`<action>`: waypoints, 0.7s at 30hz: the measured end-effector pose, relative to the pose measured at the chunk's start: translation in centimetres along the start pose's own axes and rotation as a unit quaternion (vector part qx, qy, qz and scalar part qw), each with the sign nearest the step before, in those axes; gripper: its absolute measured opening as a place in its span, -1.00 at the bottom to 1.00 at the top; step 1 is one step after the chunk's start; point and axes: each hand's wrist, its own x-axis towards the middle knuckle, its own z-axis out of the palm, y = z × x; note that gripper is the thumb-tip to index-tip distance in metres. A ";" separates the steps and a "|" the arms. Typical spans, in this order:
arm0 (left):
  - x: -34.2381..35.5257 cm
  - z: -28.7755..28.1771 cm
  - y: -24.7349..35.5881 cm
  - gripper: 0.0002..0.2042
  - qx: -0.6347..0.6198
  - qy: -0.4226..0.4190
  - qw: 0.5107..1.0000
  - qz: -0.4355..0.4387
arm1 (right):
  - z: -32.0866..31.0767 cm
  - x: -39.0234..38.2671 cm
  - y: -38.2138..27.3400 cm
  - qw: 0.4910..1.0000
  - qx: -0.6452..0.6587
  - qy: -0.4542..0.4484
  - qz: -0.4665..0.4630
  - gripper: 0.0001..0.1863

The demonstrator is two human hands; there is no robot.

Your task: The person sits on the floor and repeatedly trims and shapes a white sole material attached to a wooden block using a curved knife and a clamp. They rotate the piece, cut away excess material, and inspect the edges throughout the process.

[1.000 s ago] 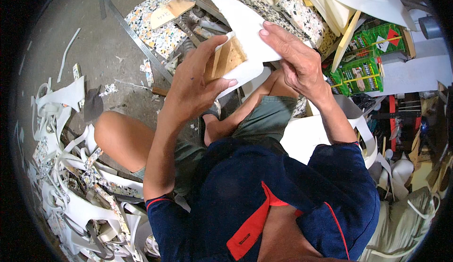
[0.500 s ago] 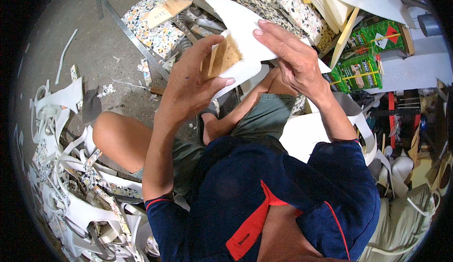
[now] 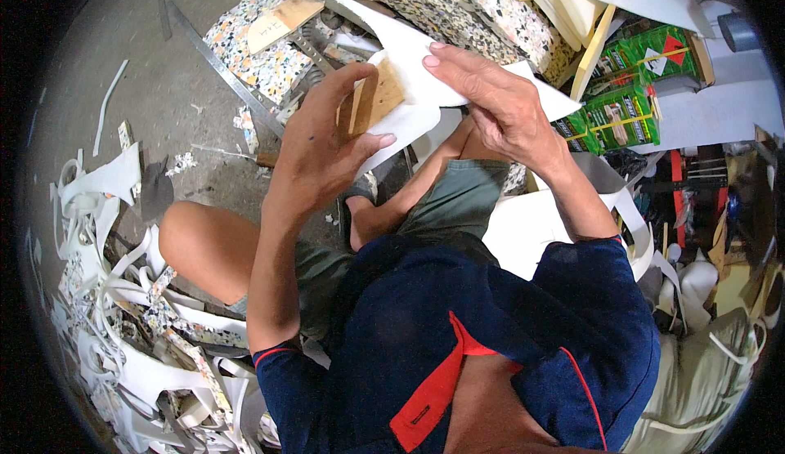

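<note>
My left hand [image 3: 315, 139] is closed around a tan wooden block [image 3: 383, 101], with the thumb at its near side and the fingers at its far side. White foam sheet [image 3: 409, 44] lies against the block, reaching past its far and near sides. My right hand [image 3: 507, 111] grips the sheet to the right of the block, its fingers extended across the top; the thumb is mostly hidden. A pointed end of the sheet sticks out to the right beyond that hand. Both hands are raised above my legs.
Speckled foam slabs [image 3: 429, 17], a flat wooden piece [image 3: 282, 25] and a metal straightedge [image 3: 225, 66] lie ahead. Foam offcuts [image 3: 147, 356] heap up at the left. Green packages [image 3: 617, 119] stand at the right, and a white sheet [image 3: 523, 229] lies beside my leg.
Both hands have shifted slightly left with the block and sheet. More of the sheet's pointed right end shows past my right hand. The hold of both hands looks the same.
</note>
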 end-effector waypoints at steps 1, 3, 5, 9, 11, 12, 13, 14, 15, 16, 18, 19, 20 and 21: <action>0.0 0.0 -0.1 -0.33 -0.010 0.001 1.000 -0.001 | 0.1 0.0 -0.1 1.000 0.005 0.000 0.001 -0.34; -0.1 0.1 -0.5 -0.33 -0.031 0.003 1.000 -0.004 | 0.3 -0.1 -0.2 1.000 0.015 -0.001 0.002 -0.30; -0.2 0.1 -0.7 -0.33 -0.032 0.002 0.999 0.007 | -0.1 -0.3 -0.2 0.999 0.009 -0.037 0.009 -0.30; -0.3 0.2 -0.5 -0.33 0.005 -0.008 1.000 -0.002 | -1.5 -0.4 -0.9 0.988 0.113 -0.091 0.049 -0.19; -0.4 0.4 0.1 -0.34 0.043 0.002 0.999 0.018 | -1.2 -0.8 -0.2 0.981 0.163 -0.085 0.065 -0.06; -0.4 0.6 0.4 -0.34 0.057 0.003 0.998 0.030 | -1.1 -0.7 -0.6 0.982 0.162 -0.070 0.066 -0.01; -0.4 0.6 0.7 -0.35 0.070 0.002 0.997 0.032 | -0.9 -0.7 -1.0 0.983 0.161 -0.055 0.067 0.07; -0.3 0.6 1.0 -0.36 0.083 0.000 0.996 0.033 | -0.6 -0.8 -1.2 0.985 0.145 -0.059 0.068 0.11; -0.3 0.6 1.1 -0.36 0.098 -0.001 0.995 0.035 | -0.1 -0.9 -1.4 0.987 0.131 -0.062 0.067 0.16; -0.3 0.7 1.1 -0.38 0.104 0.002 0.994 0.043 | 0.3 -1.0 -1.7 0.989 0.117 -0.065 0.067 0.20; -0.3 0.9 1.0 -0.40 0.116 0.008 0.992 0.056 | 0.7 -0.8 -2.4 0.991 0.086 -0.077 0.073 0.27; -0.4 0.8 1.0 -0.36 0.129 0.006 0.990 0.054 | 1.0 -0.7 -2.4 0.992 0.086 -0.071 0.066 0.26; -0.4 0.8 1.0 -0.33 0.141 0.005 0.989 0.052 | 1.2 -0.7 -2.3 0.993 0.085 -0.065 0.058 0.25; -0.4 0.7 0.9 -0.30 0.153 0.003 0.987 0.050 | 1.5 -0.7 -2.3 0.993 0.084 -0.059 0.050 0.24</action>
